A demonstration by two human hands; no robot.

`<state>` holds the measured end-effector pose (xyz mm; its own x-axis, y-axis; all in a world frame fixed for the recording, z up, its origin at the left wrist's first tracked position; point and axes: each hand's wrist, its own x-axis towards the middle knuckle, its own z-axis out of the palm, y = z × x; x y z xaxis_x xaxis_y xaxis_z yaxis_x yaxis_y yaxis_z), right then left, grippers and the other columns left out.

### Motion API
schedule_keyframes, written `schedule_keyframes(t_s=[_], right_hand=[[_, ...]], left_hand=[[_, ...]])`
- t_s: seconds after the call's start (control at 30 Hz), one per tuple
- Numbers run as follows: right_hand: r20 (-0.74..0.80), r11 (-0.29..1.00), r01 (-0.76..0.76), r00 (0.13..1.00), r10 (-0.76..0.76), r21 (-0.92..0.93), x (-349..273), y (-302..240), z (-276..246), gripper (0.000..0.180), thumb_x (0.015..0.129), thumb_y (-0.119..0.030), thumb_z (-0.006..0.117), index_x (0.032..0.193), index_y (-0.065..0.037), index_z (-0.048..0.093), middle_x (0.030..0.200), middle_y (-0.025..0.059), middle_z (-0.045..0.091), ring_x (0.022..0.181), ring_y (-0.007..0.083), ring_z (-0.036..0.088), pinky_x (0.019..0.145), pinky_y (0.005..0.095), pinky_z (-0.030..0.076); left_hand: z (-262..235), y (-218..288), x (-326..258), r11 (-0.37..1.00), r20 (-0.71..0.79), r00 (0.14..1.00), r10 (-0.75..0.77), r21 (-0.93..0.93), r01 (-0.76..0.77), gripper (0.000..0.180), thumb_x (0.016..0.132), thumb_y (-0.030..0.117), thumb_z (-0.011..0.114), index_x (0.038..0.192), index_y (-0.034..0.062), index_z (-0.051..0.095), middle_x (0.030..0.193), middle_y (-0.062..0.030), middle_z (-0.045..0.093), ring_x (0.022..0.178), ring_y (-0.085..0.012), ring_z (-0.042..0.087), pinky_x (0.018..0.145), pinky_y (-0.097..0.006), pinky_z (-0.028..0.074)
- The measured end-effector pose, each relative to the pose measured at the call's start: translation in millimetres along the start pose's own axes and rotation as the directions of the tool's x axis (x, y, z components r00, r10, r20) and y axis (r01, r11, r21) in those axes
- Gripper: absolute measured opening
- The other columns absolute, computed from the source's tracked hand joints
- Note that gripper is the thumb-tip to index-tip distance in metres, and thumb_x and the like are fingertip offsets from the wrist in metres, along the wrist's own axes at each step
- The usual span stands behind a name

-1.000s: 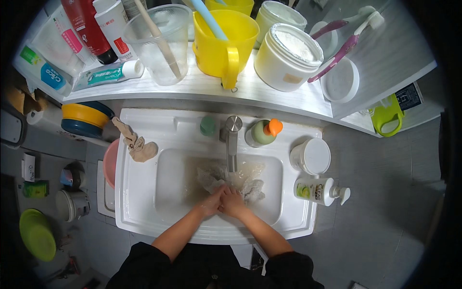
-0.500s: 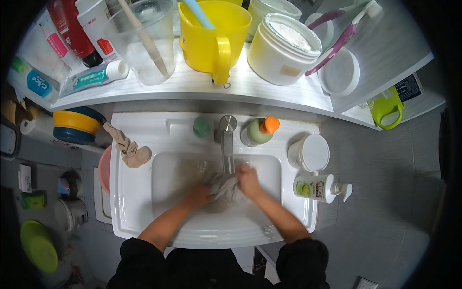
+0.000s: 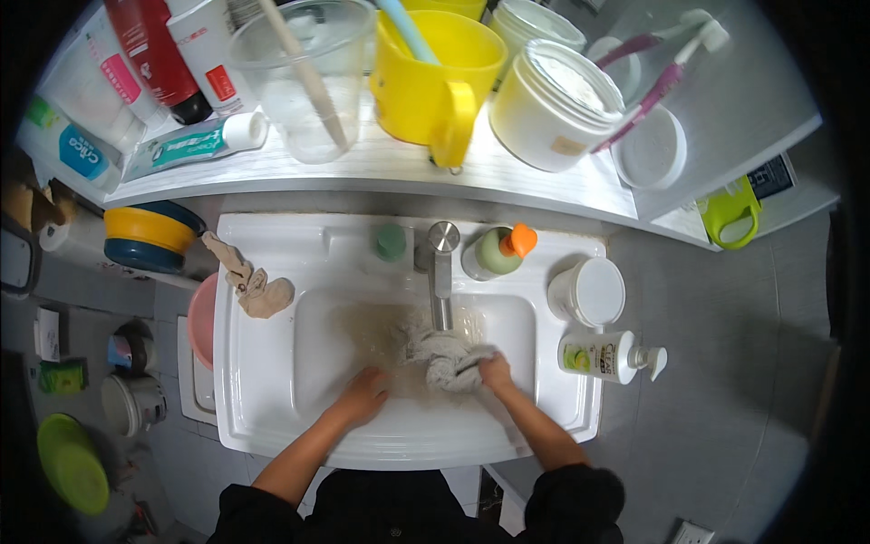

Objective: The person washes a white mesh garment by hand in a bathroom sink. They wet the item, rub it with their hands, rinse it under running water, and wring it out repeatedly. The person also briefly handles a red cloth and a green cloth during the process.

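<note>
In the white sink (image 3: 272, 399), a wet, wrinkled grey cloth (image 3: 451, 374) lies bunched in murky water beneath the metal faucet (image 3: 441, 281). My right hand (image 3: 495, 370) is closed on the cloth's right end. To the left of the cloth, and apart from it, my left hand (image 3: 364, 396) is at the water with nothing in it. Its fingers look loosely extended, partly turned away from view. A beige sock (image 3: 254, 283) drapes over the sink's left rim.
Behind the faucet is a shelf (image 3: 362, 189) with a yellow mug (image 3: 435, 77), a clear cup, tubes and a white jar. An orange-topped soap bottle (image 3: 497, 252), a lidded white tub (image 3: 587, 290) and a pump bottle (image 3: 603, 356) stand along the sink's right side.
Both hands were together on the cloth under the faucet. My left hand has let go and drawn back toward the near left; my right hand has moved right and nearer, spreading the cloth.
</note>
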<state>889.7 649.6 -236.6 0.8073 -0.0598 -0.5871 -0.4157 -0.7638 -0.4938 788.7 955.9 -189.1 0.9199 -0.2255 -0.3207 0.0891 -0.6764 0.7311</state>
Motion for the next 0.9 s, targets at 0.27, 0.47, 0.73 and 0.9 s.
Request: schedule_keyframes(t_s=[0.27,0.47,0.73,0.9], right_hand=[[-0.722,0.831,0.206,0.627,0.294,0.517,75.9,-111.1,34.8,0.030,0.075,-0.006,0.050,0.100,0.006,0.038,0.089,0.0197,0.048,0.080,0.0328,0.050,0.077,0.0395,0.041],[-0.756,0.869,0.329,0.650,0.076,0.370,60.2,-173.5,150.3,0.030,0.079,-0.014,0.052,0.102,0.003,0.041,0.097,0.0172,0.046,0.086,0.0308,0.047,0.082,0.0376,0.037],[-0.553,0.849,0.463,0.790,-0.265,0.255,-19.6,-261.6,202.3,0.037,0.073,-0.008,0.053,0.107,0.004,0.047,0.097,0.0215,0.051,0.091,0.0390,0.049,0.081,0.0421,0.039],[-0.037,0.731,0.648,0.753,-0.657,0.214,-34.4,-243.6,204.7,0.034,0.075,-0.018,0.056,0.106,-0.004,0.053,0.102,0.0198,0.054,0.093,0.0330,0.052,0.076,0.0419,0.042]], left_hand=[[-65.4,25.7,-59.3,0.875,-0.043,0.959,-0.281,-0.421,0.237,0.025,0.078,0.011,0.055,0.101,0.0009,0.055,0.109,-0.0159,0.053,0.100,-0.0322,0.050,0.086,-0.036,0.040],[-64.8,-7.8,-71.5,0.974,-0.361,0.923,-0.134,-0.218,0.056,0.023,0.076,0.005,0.056,0.099,0.0019,0.056,0.113,-0.0186,0.049,0.105,-0.0348,0.047,0.088,-0.038,0.039],[-69.8,-16.9,-60.8,0.984,-0.412,0.906,-0.101,-0.178,0.029,0.031,0.074,0.001,0.055,0.105,0.0016,0.052,0.121,-0.0217,0.041,0.114,-0.0376,0.039,0.094,-0.040,0.035],[-80.6,-5.2,-43.8,0.989,-0.572,0.819,-0.037,-0.141,-0.054,0.050,0.070,-0.004,0.052,0.118,0.0069,0.043,0.127,-0.0223,0.036,0.121,-0.0389,0.030,0.100,-0.041,0.028]])
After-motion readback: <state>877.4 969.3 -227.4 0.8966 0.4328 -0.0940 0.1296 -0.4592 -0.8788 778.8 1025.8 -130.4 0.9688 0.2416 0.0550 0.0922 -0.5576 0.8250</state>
